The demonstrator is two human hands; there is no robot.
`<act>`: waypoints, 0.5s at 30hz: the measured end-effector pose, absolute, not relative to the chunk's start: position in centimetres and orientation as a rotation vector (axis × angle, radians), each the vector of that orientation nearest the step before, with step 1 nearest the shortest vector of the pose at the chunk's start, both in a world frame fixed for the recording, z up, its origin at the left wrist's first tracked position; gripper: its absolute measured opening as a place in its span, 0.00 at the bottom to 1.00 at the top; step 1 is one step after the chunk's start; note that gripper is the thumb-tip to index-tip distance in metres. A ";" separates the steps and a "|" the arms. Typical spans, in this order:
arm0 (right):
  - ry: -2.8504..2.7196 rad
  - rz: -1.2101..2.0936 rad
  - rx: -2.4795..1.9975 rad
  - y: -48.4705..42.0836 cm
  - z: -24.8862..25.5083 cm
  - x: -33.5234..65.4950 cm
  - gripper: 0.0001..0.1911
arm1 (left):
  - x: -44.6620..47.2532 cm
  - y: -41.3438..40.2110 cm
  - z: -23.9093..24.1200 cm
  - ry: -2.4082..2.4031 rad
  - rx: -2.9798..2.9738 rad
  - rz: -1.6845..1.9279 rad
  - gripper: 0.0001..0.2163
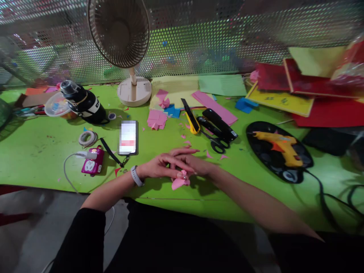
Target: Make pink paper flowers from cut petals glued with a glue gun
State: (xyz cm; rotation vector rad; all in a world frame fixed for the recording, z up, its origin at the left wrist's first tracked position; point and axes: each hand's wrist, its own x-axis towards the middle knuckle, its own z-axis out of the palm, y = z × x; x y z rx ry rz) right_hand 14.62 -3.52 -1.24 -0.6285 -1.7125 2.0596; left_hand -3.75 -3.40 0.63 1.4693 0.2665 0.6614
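My left hand (160, 166), with a pale band on its wrist, is closed on a small piece of folded pink paper (179, 182) above the front edge of the green table. Its thumb and a finger pinch the paper, while other fingers stretch across to the right. My right hand (196, 163) meets it from the other side, and its fingertips also seem to be on the paper. The left hand partly covers the right fingers. Just beyond my hands lie small pink scraps (209, 154), black scissors (218, 145) and a yellow utility knife (193, 123).
A phone (128, 137), a purple power adapter (93, 162), a tape roll (87, 138) and a black bottle (85, 102) stand left. Behind are a fan (133, 91) and pink paper squares (157, 118). Right of a black stapler (217, 123), a yellow glue gun (280, 148) rests on a black tray (256, 142).
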 end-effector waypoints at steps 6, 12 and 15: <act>-1.317 1.994 -0.932 -3.3 -1.9 14.7 0.23 | -3.5 -2.4 -0.8 0.618 1.055 1.083 0.05; -1.481 1.192 -1.188 -3.0 -0.8 14.8 0.25 | -3.6 -1.9 -1.9 0.970 1.322 1.218 0.12; -1.601 1.122 -1.213 -3.5 -0.3 14.5 0.24 | -3.6 -2.2 -1.7 1.049 1.514 1.180 0.12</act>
